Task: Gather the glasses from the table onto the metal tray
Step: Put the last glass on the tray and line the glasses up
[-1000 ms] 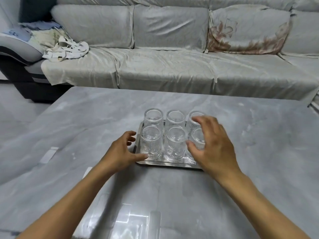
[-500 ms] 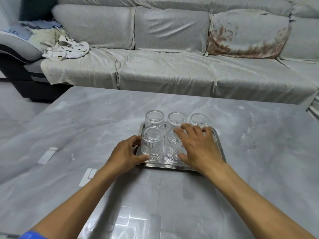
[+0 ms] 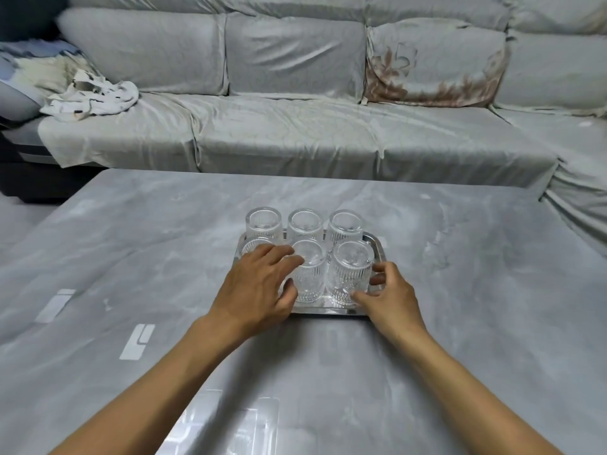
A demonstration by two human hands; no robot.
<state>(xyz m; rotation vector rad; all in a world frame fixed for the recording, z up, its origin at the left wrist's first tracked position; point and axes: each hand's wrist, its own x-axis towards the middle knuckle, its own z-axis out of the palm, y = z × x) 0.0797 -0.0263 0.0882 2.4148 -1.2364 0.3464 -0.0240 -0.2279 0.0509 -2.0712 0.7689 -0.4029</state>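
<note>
A metal tray [image 3: 378, 248] stands in the middle of the grey table [image 3: 157, 251]. Several clear ribbed glasses stand on it in two rows of three. The back row is the back left glass [image 3: 263, 224], the back middle glass [image 3: 305, 225] and the back right glass [image 3: 345, 224]. My left hand [image 3: 259, 290] lies over the front left glass [image 3: 252, 248] and hides most of it, thumb against its right side. The front middle glass [image 3: 309, 274] stands free. My right hand [image 3: 391, 297] is at the tray's front right corner, thumb and fingers closed around the base of the front right glass [image 3: 351, 269].
A grey covered sofa [image 3: 295, 136] runs along the far side of the table. It holds a crumpled white cloth [image 3: 92, 98] at the left and a flower-patterned cushion [image 3: 433, 70] at the right. White marks [image 3: 138, 341] lie on the table's near left.
My left hand moved from the tray's left edge onto the front left glass. My right hand moved from over the front glasses to the front right glass at the tray's corner.
</note>
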